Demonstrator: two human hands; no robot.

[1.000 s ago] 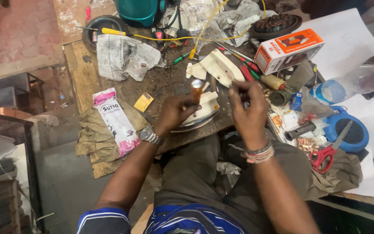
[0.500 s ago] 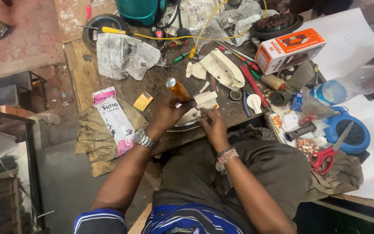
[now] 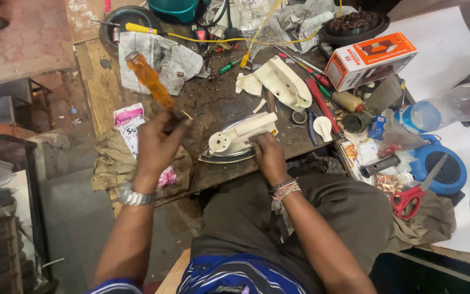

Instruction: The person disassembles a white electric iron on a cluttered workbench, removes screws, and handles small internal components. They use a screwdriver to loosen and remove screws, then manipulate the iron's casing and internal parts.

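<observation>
Head view: the left hand (image 3: 156,144) clutched an orange-handled screwdriver (image 3: 149,79), handle raised; the right hand (image 3: 267,155) pressed down, holding the cream iron (image 3: 235,142) just left of it on the table (image 3: 218,106).

Soft, even daylight, brightest on the white sheet (image 3: 452,43) right of the desk (image 3: 218,109); faint shadows, slight edge distortion.

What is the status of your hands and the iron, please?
Left hand gripping orange-handled screwdriver, raised. Right hand steadying iron on workbench. Nothing between them.
</observation>
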